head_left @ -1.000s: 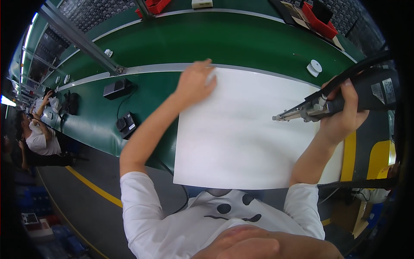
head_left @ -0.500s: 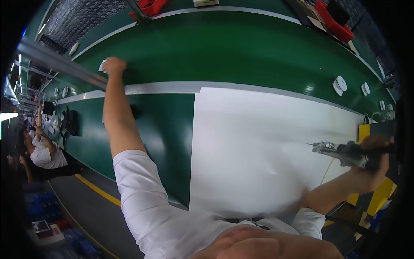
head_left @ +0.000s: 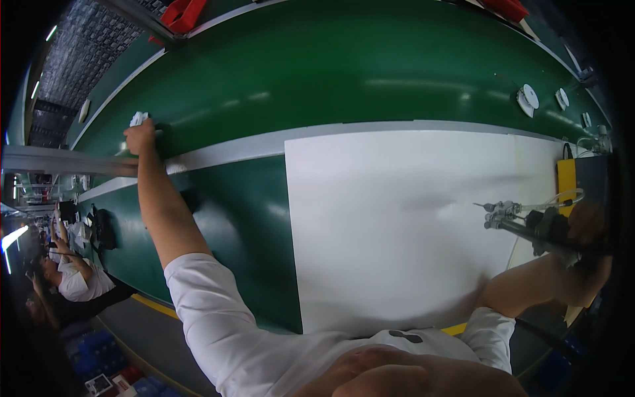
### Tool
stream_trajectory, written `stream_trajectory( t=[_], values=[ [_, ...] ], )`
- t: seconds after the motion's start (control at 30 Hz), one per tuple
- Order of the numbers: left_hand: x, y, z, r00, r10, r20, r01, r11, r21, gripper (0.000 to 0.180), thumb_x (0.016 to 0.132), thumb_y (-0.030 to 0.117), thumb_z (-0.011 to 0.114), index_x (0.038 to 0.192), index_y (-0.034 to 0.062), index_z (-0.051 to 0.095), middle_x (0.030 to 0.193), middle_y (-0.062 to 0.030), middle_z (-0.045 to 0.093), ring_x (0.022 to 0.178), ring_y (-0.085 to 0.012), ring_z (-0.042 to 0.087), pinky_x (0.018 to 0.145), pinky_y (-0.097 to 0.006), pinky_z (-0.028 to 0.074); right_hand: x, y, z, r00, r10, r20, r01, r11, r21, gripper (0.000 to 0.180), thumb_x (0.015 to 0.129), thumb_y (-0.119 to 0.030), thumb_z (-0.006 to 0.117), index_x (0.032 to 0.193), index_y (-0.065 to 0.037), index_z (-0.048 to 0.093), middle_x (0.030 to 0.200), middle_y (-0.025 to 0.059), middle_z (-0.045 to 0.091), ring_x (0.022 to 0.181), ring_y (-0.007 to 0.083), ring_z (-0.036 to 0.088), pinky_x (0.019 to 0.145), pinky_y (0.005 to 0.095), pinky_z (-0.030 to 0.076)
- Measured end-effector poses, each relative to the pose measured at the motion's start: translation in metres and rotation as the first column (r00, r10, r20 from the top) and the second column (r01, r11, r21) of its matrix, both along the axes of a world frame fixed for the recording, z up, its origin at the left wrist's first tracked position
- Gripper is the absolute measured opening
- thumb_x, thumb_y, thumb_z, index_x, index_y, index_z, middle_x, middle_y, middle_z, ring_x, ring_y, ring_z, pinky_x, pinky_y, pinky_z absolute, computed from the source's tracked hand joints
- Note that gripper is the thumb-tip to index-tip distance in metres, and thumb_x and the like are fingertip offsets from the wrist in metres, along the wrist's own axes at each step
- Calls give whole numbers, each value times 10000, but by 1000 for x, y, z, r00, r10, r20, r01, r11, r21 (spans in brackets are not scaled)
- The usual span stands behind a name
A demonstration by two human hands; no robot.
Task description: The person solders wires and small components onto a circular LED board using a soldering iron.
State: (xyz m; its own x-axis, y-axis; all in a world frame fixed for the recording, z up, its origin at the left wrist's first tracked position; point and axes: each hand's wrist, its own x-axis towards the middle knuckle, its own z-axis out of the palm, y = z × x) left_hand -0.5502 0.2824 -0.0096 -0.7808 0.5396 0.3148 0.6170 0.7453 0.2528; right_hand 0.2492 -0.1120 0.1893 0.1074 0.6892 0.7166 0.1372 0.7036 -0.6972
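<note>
As the head view has it, hands are well apart, one per side. Left hand is out at far left, arm extended over the rail, fingers pinched on a small white part. Part sits at the fingertips, over the green belt, just past the metal rail; can't tell if it's touching the belt or lifted. Angled metal post ends just below that hand.

Right hand is at the right edge, dark and blurred, clamped round the rear of a black tool; finger detail not readable. Tool's metal tip points left, over the white sheet; clearance to the sheet can't be judged. Clear tubing loops above the tool body.

Sheet lies on the near side of the rail, its left edge over the green bench top. On the belt at right: two white spools, larger one left of the smaller one. Red bin at upper left, beyond the belt. Co-worker in a white top at far left, beside the bench.
</note>
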Motion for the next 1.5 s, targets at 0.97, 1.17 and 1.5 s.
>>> stream_trajectory(
  t=[0.97,1.17,1.5],
  values=[
    [469,-340,37,-135,-794,593,747,312,587,350,873,88,686,1214,13,658,893,-99,674,786,-200,624,702,-321,508,-110,21,36,938,-254,-235,270,962,37,160,891,-110,614,959,33,592,651,57,590,441,99,512,441,219,431],
    [479,-353,56,-477,-868,-134,850,-495,180,560,767,156,847,1285,51,662,1336,-167,631,1174,-339,631,939,-413,521,-106,17,35,924,-321,-210,324,946,-19,186,884,-125,644,962,36,591,641,52,588,439,100,530,440,217,440],
    [499,-365,24,-404,-860,-311,891,-446,77,426,836,135,791,1220,-10,678,1259,-116,648,1118,-261,631,827,-354,521,-116,22,26,939,-216,-267,205,976,-69,194,880,-118,677,973,31,593,638,62,593,449,114,544,440,236,459]
  ],
)
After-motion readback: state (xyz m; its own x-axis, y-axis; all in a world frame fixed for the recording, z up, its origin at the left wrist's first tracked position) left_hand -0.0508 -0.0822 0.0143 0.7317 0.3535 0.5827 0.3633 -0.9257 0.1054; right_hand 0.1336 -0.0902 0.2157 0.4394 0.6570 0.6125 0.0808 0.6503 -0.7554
